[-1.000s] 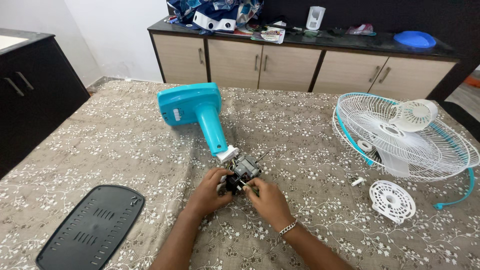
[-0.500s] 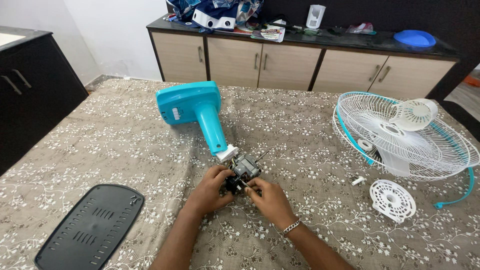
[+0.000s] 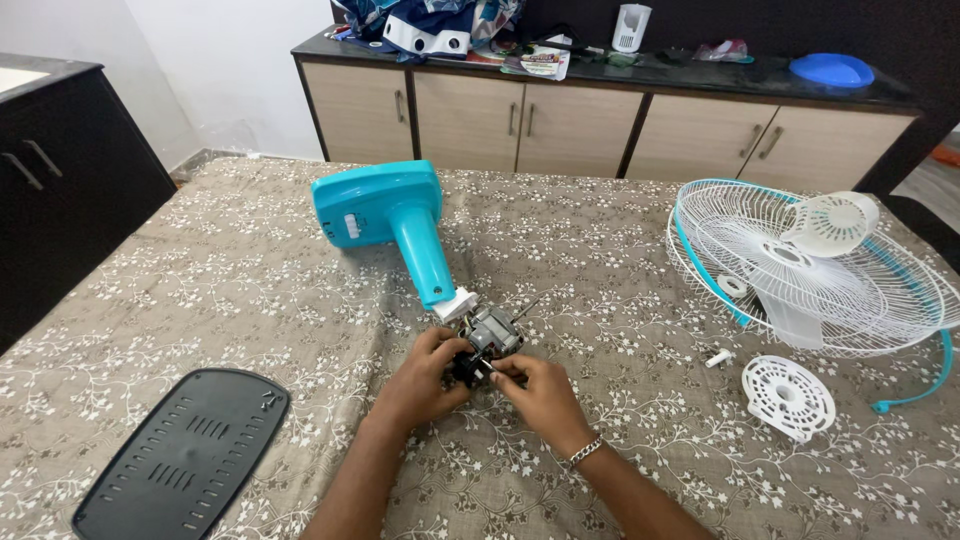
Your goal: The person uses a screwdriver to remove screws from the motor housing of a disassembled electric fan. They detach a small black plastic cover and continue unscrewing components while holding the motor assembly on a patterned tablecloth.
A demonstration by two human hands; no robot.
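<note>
A turquoise fan stand (image 3: 392,213) lies on its side on the table, its neck pointing toward me. At the neck's end sits the bare grey fan motor (image 3: 492,331) with a thin shaft sticking out to the right. My left hand (image 3: 418,385) grips the dark rear part of the motor from the left. My right hand (image 3: 538,392), with a bracelet on the wrist, pinches a small part at the motor's back from the right. Both hands meet at the motor and hide its underside.
A floral brown tablecloth (image 3: 220,300) covers the table. A dark slotted base plate (image 3: 185,455) lies at the front left. White fan grilles with a blade (image 3: 800,265), a round white cover (image 3: 788,396) and a small white piece (image 3: 717,358) lie on the right. Cabinets (image 3: 560,120) stand behind.
Both hands stay at the motor with only slight finger shifts. The camera has tilted a little; nothing else has moved.
</note>
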